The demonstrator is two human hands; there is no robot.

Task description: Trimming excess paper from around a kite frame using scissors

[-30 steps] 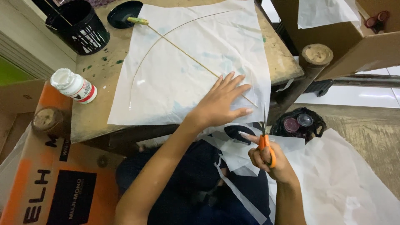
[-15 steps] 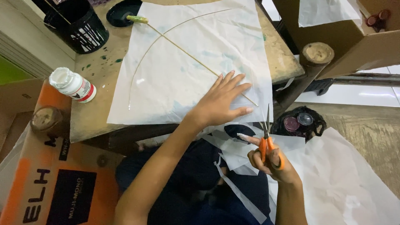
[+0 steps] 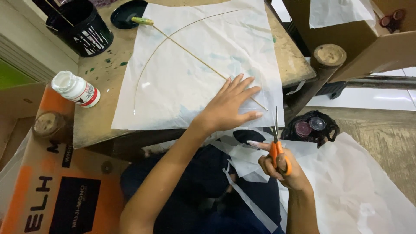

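Paper sheet: a thin white sheet (image 3: pixel 190 82) lies flat on the worn wooden table (image 3: pixel 99 117) in the upper middle of the frame, its lower right edge overhanging the table's edge.
Sticks: a straight thin stick (image 3: pixel 195 54) and a bowed one (image 3: pixel 149 60) cross on the sheet; the straight one ends near the sheet's lower right corner.
Left hand: the left hand (image 3: pixel 229 106) rests on the sheet with fingers spread and flat, pinning it, grasping nothing.
Right hand: the right hand (image 3: pixel 284 167), lower right, is curled through the orange handles of the scissors (image 3: pixel 276 138); the blades point up, tips at the sheet's lower edge, close together.
Risk, tearing: the sheet looks flimsy; if the pinning palm slips, a cut could likely snag and rip it.
Risk, fingers: the blade tips sit near the left little finger; a drifting cut might nick it.
Risk, stick: the blades could catch the stick's end.
Around: white glue bottle (image 3: pixel 78 90) at left, black pot (image 3: pixel 82 28) at upper left, paper scraps (image 3: pixel 242 173) on the lap.
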